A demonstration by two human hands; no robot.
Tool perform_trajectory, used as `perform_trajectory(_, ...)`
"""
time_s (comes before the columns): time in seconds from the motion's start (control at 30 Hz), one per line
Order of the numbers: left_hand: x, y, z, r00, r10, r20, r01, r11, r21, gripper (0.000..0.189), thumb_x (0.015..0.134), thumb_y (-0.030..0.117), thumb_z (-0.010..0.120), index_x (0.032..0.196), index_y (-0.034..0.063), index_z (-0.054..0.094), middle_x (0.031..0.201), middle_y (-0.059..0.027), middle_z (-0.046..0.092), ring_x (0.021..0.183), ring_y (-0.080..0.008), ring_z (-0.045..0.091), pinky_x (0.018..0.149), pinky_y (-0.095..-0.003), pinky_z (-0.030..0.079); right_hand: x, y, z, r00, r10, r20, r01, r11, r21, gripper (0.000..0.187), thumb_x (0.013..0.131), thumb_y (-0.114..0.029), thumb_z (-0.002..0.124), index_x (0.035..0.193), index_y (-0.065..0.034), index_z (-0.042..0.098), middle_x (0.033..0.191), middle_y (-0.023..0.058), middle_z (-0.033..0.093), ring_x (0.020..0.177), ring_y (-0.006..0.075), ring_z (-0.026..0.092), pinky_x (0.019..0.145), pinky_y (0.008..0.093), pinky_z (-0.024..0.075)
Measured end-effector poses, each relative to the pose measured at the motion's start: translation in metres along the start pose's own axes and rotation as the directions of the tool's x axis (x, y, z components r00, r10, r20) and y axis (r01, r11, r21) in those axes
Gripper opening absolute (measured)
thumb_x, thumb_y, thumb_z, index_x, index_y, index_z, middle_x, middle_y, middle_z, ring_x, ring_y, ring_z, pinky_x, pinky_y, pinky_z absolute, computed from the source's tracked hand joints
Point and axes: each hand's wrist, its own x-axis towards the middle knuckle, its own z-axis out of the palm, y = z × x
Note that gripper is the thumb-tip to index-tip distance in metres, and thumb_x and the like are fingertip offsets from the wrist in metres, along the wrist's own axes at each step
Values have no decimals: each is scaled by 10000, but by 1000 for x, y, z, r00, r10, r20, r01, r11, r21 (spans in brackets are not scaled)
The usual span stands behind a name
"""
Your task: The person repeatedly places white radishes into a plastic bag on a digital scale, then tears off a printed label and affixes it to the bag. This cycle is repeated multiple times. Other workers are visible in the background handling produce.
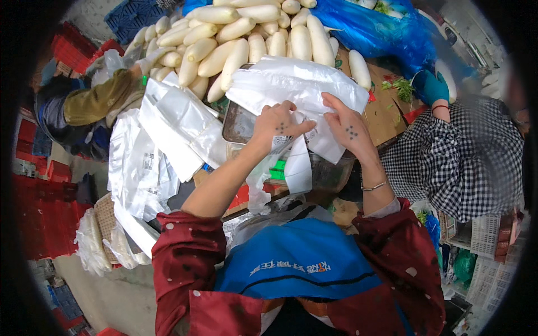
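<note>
In front of me a stack of white plastic bags [294, 80] lies over a metal tray [239, 124], which sits on a scale-like base with a green part [277, 169]. My left hand [279, 125] rests at the stack's near edge, its fingers bent over the plastic; whether it grips is unclear. My right hand [346, 124] is beside it on the same plastic, thumb and forefinger parted. Between the hands hang a printed label [311, 135] and a strip of white backing paper [299, 166]. White radishes [235, 59] are heaped beyond the bags.
More plastic bags [172, 126] lie at the left. A co-worker's sleeve [98, 98] reaches toward the radishes there. Another co-worker, in checked clothing [449, 164] with a teal glove [433, 87], is at the right. Cardboard [380, 117] and blue plastic sheeting [378, 33] lie at the back right.
</note>
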Motion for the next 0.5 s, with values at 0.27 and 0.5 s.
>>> perform_trajectory(0.27, 10, -1, -16, 961, -193, 197, 231, 954, -193, 639, 713, 275, 737, 1240, 10, 490, 980, -142, 627, 858, -222, 621, 764, -301, 494, 10, 35, 4, 878, -478, 1, 477, 875, 83, 231, 824, 30, 536, 1027, -2, 642, 925, 167, 662, 881, 338, 617, 813, 394, 488)
perform_trajectory(0.5, 7, 0, -12, 833, -368, 414, 502, 818, -282, 610, 736, 169, 703, 1269, -21, 477, 1079, -132, 627, 900, -167, 618, 769, -270, 495, 13, 49, 16, 885, -455, 96, 453, 890, 43, 343, 762, 46, 559, 1087, -27, 641, 1048, 136, 640, 976, 302, 562, 881, 375, 454)
